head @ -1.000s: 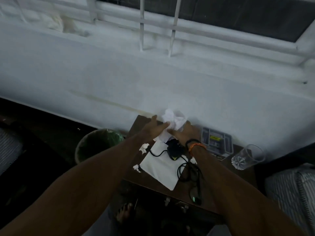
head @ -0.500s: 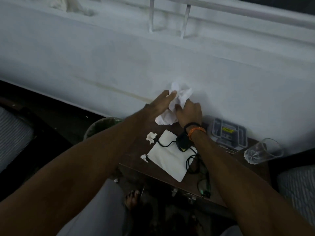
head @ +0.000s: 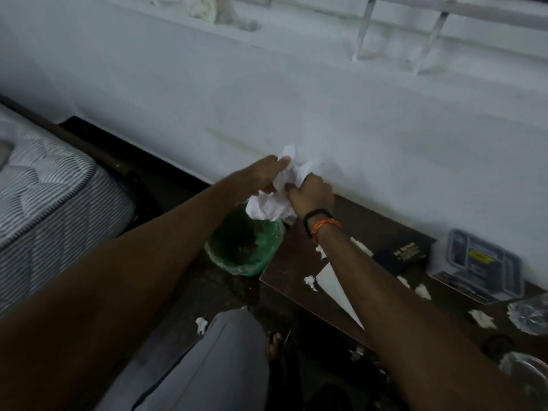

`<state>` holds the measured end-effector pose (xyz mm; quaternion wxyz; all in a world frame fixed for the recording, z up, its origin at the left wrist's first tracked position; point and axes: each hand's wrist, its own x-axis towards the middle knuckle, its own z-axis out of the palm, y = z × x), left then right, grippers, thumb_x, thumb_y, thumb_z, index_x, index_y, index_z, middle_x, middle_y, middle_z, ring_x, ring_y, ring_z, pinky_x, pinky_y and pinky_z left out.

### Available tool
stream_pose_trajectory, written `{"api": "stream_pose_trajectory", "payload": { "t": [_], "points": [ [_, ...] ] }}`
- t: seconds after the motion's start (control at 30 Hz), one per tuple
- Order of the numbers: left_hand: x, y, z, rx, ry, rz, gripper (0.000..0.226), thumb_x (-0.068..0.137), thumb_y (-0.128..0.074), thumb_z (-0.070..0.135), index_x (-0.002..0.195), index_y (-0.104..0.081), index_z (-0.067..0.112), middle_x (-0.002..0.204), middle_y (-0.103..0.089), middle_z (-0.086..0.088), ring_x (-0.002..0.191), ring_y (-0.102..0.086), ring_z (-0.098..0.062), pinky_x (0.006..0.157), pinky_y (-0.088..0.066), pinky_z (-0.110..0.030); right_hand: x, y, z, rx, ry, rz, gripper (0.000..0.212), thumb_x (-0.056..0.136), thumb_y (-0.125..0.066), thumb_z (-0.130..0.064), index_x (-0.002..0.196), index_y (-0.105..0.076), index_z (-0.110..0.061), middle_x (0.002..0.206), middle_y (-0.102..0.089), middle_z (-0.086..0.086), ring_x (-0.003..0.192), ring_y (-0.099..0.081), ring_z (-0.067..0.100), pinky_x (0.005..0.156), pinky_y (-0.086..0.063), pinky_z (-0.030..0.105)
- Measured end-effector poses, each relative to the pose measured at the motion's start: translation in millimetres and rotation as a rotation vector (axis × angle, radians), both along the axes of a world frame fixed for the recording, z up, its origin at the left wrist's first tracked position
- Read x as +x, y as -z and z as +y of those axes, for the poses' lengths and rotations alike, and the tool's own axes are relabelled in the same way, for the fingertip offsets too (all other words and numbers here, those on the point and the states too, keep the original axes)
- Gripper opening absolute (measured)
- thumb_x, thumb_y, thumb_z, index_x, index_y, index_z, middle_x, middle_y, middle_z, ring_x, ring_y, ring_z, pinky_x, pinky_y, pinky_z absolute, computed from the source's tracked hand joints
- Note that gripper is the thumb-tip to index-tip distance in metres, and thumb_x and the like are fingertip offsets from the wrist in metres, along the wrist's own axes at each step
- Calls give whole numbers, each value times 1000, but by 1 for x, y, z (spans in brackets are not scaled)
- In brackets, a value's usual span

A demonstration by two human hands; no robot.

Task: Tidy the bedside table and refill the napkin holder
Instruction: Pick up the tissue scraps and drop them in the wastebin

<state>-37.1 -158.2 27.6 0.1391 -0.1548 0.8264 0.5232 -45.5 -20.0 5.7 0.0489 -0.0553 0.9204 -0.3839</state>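
My left hand [head: 261, 176] and right hand [head: 311, 192] both clench the crumpled tissue wad [head: 271, 207]. It hangs above the green bin [head: 246, 247], just left of the table edge [head: 284, 295].

Both hands [head: 311, 189] bunching crumpled napkins [head: 272, 203], green bin [head: 246, 247] below

Two hands [head: 267, 176] [head: 311, 194], one tissue wad [head: 269, 207], one bin [head: 246, 247], one glass [head: 530, 317].

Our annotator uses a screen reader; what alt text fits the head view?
Both hands, left and right, hold a crumpled white napkin wad above a green-lined bin beside a dark bedside table strewn with paper scraps.
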Motion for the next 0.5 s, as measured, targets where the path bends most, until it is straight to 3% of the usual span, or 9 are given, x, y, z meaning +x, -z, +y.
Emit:
{"api": "stream_pose_trajectory", "payload": {
  "t": [0.1,0.17,0.23,0.33,0.37,0.43,0.5],
  "points": [
    [10,51,-33,38,-72,-51,78,78,-43,76,117,-53,10,100,-60,-20,72,-58,-27,65,-45,-36,8,33,-23,-70,-31,-175,24,79,-69,-33,95,-70,-14,96,-73,9,92,-68,30,77,-57,36],
    [22,77,-44,69,-126,-111,67,79,-41,66,113,-50,9,90,-55,-14,65,-51,-23,57,-39,-29,11,51,-33,-74,-50,-249,17,78,-73,-29,71,-60,-19,83,-68,5,87,-66,28,71,-53,31],
    [30,107,-54,114,-175,-142,55,80,-44,59,108,-50,11,87,-53,-11,65,-51,-22,53,-40,-28,14,65,-40,-32,-94,-285,30,79,-73,-25,62,-49,-21,72,-60,2,81,-62,26,67,-45,28],
    [29,144,-66,149,-255,-136,49,80,-51,60,110,-57,21,108,-64,-17,89,-66,-31,70,-59,-45,14,78,-49,-3,-160,-309,10,82,-72,-21,83,-64,-16,94,-71,11,92,-66,31,76,-53,34],
    [28,143,-68,144,-274,-117,41,86,-50,52,111,-57,20,110,-64,-17,91,-66,-31,71,-59,-45,13,80,-51,-9,-191,-315,14,83,-71,-20,95,-68,-13,103,-71,13,97,-66,32,80,-54,36],
    [28,136,-68,121,-306,-78,31,98,-48,27,119,-54,5,112,-62,-21,95,-64,-31,73,-56,-41,10,80,-53,37,-260,-327,31,84,-70,-21,113,-66,-9,115,-68,14,105,-64,33,87,-53,38],
    [30,134,-70,83,-374,-82,50,93,-57,22,130,-45,-9,129,-57,-27,117,-59,-38,96,-51,-49,9,77,-49,88,-288,-310,36,84,-69,-22,116,-63,-9,117,-66,13,108,-61,33,90,-50,36]
  ]
}}
